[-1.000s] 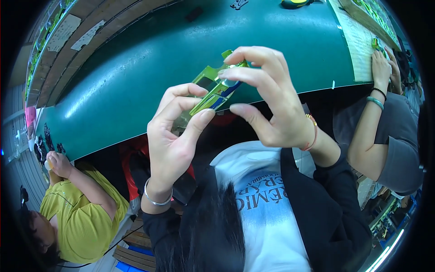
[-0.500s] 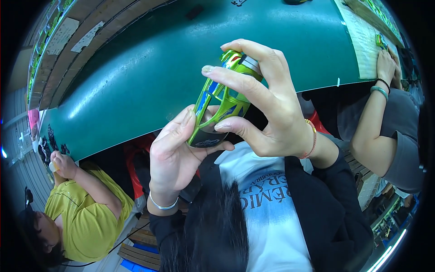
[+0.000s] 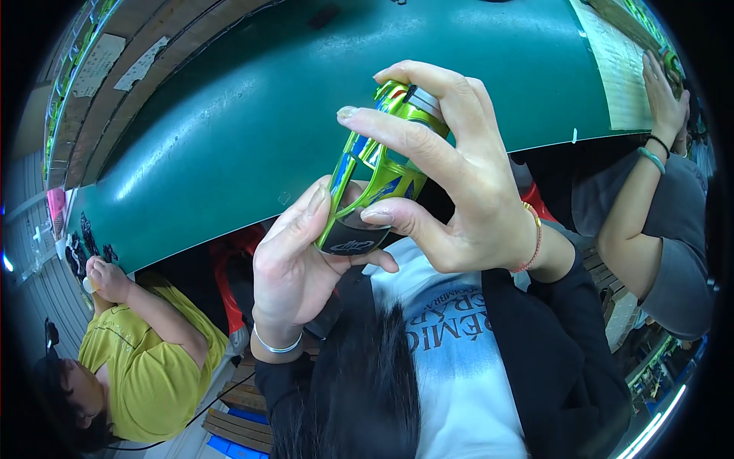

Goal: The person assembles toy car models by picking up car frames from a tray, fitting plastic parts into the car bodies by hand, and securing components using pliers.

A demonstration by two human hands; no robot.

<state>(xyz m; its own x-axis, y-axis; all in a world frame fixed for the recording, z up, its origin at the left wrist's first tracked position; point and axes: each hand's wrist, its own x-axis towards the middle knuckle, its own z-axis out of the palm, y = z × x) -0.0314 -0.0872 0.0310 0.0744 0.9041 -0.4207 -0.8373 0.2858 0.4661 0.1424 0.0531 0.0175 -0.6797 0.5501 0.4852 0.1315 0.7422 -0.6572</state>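
Observation:
A green toy car body (image 3: 371, 177) with blue markings, open window gaps and a black hood is raised over the near edge of the table. My left hand (image 3: 294, 249) grips its lower left end, thumb along the side and fingers underneath. My right hand (image 3: 459, 168) is closed around the other end. Its thumb presses near the black hood, the index finger reaches across the roof, and another fingertip rests by the far end. Part of the car's right side is hidden behind the right hand.
A green table (image 3: 252, 115) spreads ahead. Cardboard boxes (image 3: 145, 92) stand at its left. Black pieces (image 3: 89, 233) lie at the left corner. A person in yellow (image 3: 157, 359) works at left; another person's hand (image 3: 664, 107) is at right, by a pale sheet (image 3: 623, 84).
Both my hands keep their hold on the toy car body, which has tilted slightly. The co-worker's hand at right has lifted and opened beside the pale sheet.

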